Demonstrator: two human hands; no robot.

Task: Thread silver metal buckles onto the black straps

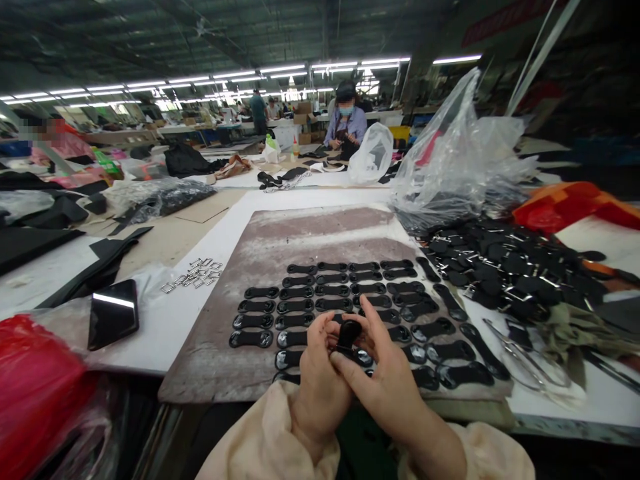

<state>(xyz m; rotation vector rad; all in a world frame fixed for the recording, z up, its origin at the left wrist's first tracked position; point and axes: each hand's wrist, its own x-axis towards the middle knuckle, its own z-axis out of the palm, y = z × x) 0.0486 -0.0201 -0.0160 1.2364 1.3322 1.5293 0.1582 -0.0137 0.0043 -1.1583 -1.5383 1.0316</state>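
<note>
Between my two hands, over the near part of a worn board [210,347], is a black strap tab [350,331] with a rounded, glossy end. My left hand [325,373] curls its fingers around the tab's left side. From the right, my right hand [387,367] grips the same tab with thumb and fingers. Whether a metal ring sits in it is hidden by the fingers. Rows of similar black tabs [251,339], wide at both ends and shiny with what looks like glue, lie flat on the board. Small metal rectangular rings [195,275] are piled left of the board.
A heap of black tabs with metal rings [480,260] lies on the right, near scissors-like metal tools [520,360]. A phone [114,315] and a red plastic bag [40,393] are at left. Clear plastic bags [450,160] stand behind. A co-worker [346,123] sits across the table.
</note>
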